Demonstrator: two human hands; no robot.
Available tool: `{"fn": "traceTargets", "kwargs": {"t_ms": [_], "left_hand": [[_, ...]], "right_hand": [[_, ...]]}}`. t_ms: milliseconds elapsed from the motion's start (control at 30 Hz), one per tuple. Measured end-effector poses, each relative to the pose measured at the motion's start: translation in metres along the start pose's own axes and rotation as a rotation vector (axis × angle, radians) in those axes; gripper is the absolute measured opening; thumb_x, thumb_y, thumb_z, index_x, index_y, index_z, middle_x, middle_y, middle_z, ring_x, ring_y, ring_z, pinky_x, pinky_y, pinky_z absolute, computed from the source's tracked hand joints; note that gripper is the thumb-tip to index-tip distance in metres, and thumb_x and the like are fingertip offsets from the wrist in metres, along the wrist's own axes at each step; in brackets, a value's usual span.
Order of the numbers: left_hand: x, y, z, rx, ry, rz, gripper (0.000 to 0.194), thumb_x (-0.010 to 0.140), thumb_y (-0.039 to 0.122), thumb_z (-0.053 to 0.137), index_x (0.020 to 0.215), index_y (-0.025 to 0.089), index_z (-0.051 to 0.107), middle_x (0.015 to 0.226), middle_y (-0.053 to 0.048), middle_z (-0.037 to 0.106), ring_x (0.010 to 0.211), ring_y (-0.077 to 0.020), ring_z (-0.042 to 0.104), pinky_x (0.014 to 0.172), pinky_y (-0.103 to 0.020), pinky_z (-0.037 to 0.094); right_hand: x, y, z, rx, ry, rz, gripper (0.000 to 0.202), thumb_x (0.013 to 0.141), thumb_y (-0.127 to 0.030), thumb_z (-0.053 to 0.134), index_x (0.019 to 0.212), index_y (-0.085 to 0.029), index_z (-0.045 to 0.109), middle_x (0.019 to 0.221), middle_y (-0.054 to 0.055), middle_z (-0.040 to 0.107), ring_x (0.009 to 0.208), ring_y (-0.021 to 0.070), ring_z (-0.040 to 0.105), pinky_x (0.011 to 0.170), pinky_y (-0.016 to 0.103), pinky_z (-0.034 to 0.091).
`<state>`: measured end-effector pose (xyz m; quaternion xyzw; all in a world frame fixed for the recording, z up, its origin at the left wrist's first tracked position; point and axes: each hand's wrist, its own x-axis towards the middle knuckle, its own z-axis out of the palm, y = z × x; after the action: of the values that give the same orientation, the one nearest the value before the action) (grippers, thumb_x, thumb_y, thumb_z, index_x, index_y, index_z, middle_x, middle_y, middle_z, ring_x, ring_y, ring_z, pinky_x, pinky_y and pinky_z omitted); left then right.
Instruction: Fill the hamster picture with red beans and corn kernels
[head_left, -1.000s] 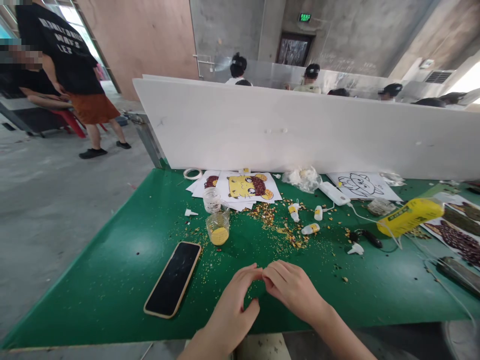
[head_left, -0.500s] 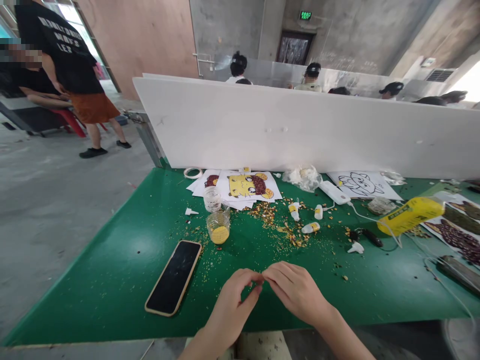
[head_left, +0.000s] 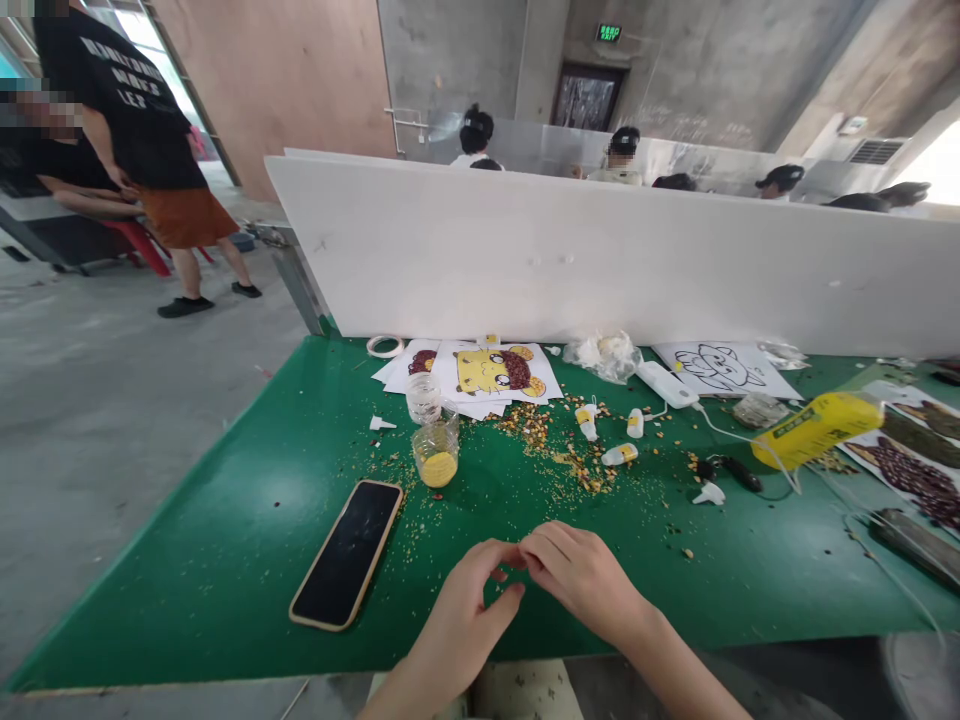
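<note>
Near the table's front edge my left hand (head_left: pixel 480 600) is held palm inward, its thumb apart from the curved fingers and nothing visible between them. My right hand (head_left: pixel 577 575) meets it at the fingertips, with its fingers bent and pressed together. Whatever is under those right fingertips, if anything, is hidden. A phone (head_left: pixel 347 555) with a dark screen lies left of my hands. Beyond them stand a clear jar (head_left: pixel 436 455) with yellow grains and another clear container (head_left: pixel 424 398). Loose seeds and kernels (head_left: pixel 592 470) are scattered over the green table (head_left: pixel 225 560).
Small white bottles (head_left: pixel 620 455) lie among the seeds. Behind are paper pictures (head_left: pixel 480 372), a tape roll (head_left: pixel 385 346), a plastic bag (head_left: pixel 604 355) and a white power strip (head_left: pixel 667 385). A yellow packet (head_left: pixel 817 430) lies right. A white board (head_left: pixel 600 260) closes the back; a person (head_left: pixel 135 130) stands left.
My left thumb has dropped slightly away from its fingers, widening the gap. The right hand has shifted a little to the left. Things on the table stay in place.
</note>
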<state>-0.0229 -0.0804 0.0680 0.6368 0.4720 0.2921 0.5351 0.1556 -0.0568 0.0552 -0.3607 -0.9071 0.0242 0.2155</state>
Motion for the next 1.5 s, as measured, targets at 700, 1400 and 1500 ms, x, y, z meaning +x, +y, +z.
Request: {"fn": "traceTargets", "kwargs": {"t_ms": [700, 1400, 1500], "left_hand": [[-0.003, -0.002, -0.001, 0.236, 0.04, 0.13, 0.031, 0.081, 0.004, 0.041, 0.101, 0.02, 0.058, 0.104, -0.006, 0.059, 0.1, -0.0187, 0.054, 0.089, -0.033, 0.043], [0.009, -0.018, 0.004, 0.35, 0.069, 0.096, 0.031, 0.074, 0.003, 0.044, 0.096, 0.02, 0.057, 0.099, -0.006, 0.06, 0.095, -0.0215, 0.054, 0.085, -0.036, 0.044], [0.011, -0.021, 0.002, 0.365, 0.073, 0.107, 0.037, 0.07, -0.001, 0.04, 0.094, 0.021, 0.058, 0.099, -0.006, 0.061, 0.097, -0.0209, 0.054, 0.087, -0.035, 0.043]], "right_hand": [[0.006, 0.0, 0.002, -0.029, 0.095, 0.051, 0.017, 0.088, -0.007, 0.038, 0.079, -0.02, 0.047, 0.07, 0.001, 0.053, 0.064, 0.0131, 0.052, 0.056, 0.024, 0.039], [0.001, 0.002, 0.027, -0.039, 0.095, 0.077, 0.017, 0.086, -0.007, 0.04, 0.079, -0.019, 0.051, 0.068, 0.001, 0.055, 0.063, 0.0136, 0.055, 0.055, 0.024, 0.042], [0.004, 0.004, 0.03, 0.0, 0.096, 0.093, 0.017, 0.083, -0.005, 0.041, 0.077, -0.019, 0.05, 0.069, 0.001, 0.055, 0.064, 0.0135, 0.054, 0.056, 0.023, 0.041]]}}
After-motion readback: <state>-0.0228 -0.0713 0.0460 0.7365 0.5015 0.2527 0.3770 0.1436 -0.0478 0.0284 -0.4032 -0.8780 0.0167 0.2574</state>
